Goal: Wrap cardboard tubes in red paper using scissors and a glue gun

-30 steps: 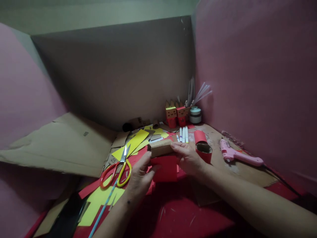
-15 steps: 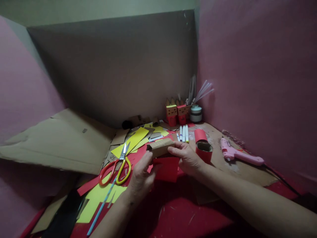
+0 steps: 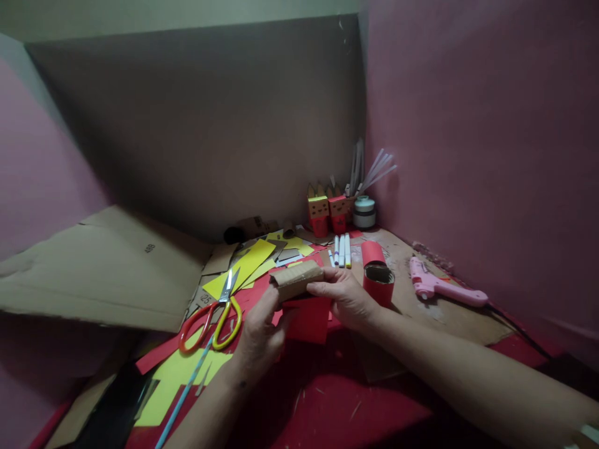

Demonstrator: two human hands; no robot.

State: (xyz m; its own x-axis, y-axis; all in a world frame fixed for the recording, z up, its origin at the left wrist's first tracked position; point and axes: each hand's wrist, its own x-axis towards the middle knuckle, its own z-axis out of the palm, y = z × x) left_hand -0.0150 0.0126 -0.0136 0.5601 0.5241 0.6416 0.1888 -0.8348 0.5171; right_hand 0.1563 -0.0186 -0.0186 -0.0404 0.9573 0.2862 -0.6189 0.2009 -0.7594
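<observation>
now, leftmost, the scissors [image 3: 226, 299] lie on paper scraps [image 3: 253, 262], crowding that side. our left hand [image 3: 259, 330] touches the card's left end; its fingers are partly hidden, so we cannot tell their grip. the card [image 3: 296, 282] has tipped, showing us more ridged top, so we judge we are turning it, above red paper [image 3: 306, 323]. nearest us, the worktop [image 3: 337, 386] gives room. our right hand [image 3: 350, 298] pinches the card's right end between its fingers; just beyond, the tube [image 3: 380, 293], then the glue gun [image 3: 447, 289], limit sideways moves.
</observation>
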